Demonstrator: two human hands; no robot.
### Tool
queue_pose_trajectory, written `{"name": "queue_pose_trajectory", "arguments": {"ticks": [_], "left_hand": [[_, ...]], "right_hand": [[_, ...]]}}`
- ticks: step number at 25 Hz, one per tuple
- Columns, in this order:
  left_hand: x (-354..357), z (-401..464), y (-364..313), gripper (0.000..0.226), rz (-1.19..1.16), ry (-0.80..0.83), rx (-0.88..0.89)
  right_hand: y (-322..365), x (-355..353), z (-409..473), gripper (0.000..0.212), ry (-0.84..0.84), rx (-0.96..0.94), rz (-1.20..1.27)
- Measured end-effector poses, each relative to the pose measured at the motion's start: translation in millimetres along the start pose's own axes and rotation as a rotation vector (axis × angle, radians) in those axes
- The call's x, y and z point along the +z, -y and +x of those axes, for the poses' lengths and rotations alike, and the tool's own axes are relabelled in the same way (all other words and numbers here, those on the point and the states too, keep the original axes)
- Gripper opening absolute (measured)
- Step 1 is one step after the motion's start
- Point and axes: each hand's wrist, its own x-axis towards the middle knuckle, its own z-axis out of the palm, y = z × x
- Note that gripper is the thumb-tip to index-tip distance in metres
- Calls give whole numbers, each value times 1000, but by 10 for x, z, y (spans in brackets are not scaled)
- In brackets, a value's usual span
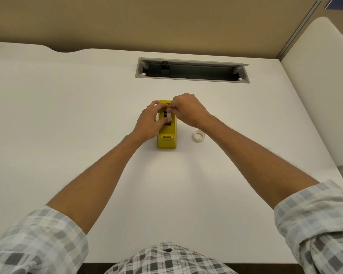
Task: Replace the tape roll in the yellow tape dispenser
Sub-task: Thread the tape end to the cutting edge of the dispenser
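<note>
The left hand grips the left side of the yellow tape dispenser, which stands near the middle of the white desk, its fingers curled around the roll inside it. The right hand pinches this roll from above. A spare tape roll lies just right of the dispenser, toward the right edge.

The boxy yellow plastic tape dispenser shows a smooth, faintly glossy shell. Just right of it lies a small white tape roll, semi-glossy. Under both, the white desk top looks matt and smooth.
</note>
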Motion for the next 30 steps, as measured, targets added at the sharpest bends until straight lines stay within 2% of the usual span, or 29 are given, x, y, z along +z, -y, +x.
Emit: {"name": "queue_pose_trajectory", "arguments": {"ticks": [18,30], "left_hand": [[-9,2,-13,47,46,-1,-18],[-12,-9,12,43,13,9,-5]], "right_hand": [[-8,80,-10,33,-49,50,2],[-40,122,-83,30,-72,10,20]]}}
